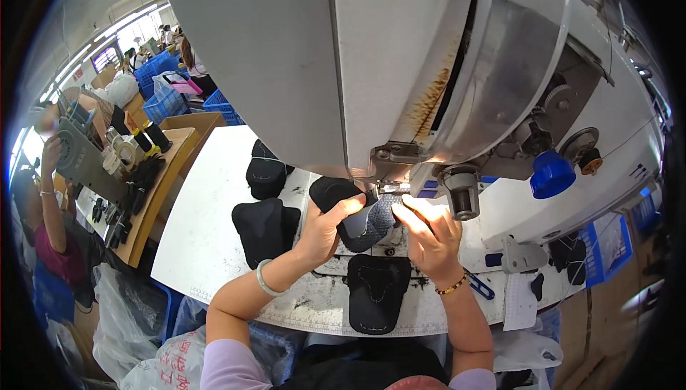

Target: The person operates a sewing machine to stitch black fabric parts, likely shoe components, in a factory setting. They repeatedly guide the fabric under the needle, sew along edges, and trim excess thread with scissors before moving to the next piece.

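Observation:
A black padded fabric piece with a grey mesh part (375, 224) lies under the needle area of a large white sewing machine (400, 54). My left hand (321, 231) grips its left side, thumb on top and fingers underneath. At its right edge, close to the lit presser foot (391, 188), my right hand (433, 238) pinches the mesh with thumb and fingertips. Similar black pieces rest on the white table (207, 222): one (379, 293) in front of my hands, another stack (264, 231) to the left, and more (267, 172) behind that.
Blue-handled thread snips (479, 285) and a white paper slip (520, 303) lie right of my right arm. Farther right stands a blue box (607, 247). At left, a co-worker (53, 240) sits by another machine (89, 158). Plastic bags (128, 311) hang below the table.

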`<state>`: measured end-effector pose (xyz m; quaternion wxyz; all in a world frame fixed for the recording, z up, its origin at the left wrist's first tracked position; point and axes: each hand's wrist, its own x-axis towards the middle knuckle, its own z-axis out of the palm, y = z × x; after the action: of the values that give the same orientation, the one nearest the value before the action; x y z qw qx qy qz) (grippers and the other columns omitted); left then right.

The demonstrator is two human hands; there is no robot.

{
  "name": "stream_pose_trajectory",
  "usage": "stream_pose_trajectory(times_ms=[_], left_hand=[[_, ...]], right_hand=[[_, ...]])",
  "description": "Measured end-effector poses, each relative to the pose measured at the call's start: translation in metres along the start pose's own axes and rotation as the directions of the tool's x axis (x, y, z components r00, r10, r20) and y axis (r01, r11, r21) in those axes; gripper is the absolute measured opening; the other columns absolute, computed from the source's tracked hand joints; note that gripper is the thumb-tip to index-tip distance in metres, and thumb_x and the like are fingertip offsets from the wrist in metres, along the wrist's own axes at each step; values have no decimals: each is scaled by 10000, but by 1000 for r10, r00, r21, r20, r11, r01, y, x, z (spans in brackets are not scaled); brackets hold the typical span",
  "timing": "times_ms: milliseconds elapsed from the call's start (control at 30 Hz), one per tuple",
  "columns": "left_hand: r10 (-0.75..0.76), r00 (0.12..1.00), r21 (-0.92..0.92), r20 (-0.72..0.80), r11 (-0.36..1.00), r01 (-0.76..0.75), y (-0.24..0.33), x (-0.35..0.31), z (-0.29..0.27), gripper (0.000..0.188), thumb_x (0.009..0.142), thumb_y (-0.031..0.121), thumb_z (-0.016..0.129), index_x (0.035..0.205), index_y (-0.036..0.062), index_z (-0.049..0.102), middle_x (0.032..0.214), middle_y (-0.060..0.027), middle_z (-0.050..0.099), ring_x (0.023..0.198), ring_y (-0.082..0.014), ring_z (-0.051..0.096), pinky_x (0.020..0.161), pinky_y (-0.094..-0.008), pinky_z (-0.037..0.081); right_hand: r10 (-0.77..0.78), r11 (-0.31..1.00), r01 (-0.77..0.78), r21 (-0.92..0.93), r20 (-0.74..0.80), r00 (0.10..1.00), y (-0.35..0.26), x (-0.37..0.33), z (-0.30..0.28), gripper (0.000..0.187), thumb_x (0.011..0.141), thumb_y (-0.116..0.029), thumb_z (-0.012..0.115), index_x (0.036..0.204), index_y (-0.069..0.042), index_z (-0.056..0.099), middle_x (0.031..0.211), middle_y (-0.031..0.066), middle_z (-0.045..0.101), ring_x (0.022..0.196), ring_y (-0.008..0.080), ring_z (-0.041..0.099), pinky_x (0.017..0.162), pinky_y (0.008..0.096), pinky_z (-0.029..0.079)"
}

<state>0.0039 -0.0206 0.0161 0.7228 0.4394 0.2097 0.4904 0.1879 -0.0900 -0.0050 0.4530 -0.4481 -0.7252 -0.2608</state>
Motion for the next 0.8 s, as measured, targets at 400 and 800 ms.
stream_pose_trajectory(times_ms=[400, 800], left_hand=[[260, 952, 144, -164, 961, -238, -8, -19, 34, 71, 827, 41, 605, 886, 1, 601, 815, -12, 592, 743, -90, 533, 711, -231, 441], [355, 930, 370, -90, 879, -300, -3, -21, 38, 160, 855, 121, 583, 903, -28, 614, 884, -36, 611, 799, -100, 544, 757, -242, 438]], right_hand=[[65, 990, -63, 128, -7, 998, 1, -2, 0, 380, 691, 88, 551, 1022, -74, 645, 1016, 93, 609, 839, 230, 588, 727, 317, 462], [-14, 924, 61, 377, -128, 992, -10, 5, 6, 377, 635, 83, 624, 973, -80, 657, 963, 58, 614, 740, 217, 610, 639, 308, 507]])
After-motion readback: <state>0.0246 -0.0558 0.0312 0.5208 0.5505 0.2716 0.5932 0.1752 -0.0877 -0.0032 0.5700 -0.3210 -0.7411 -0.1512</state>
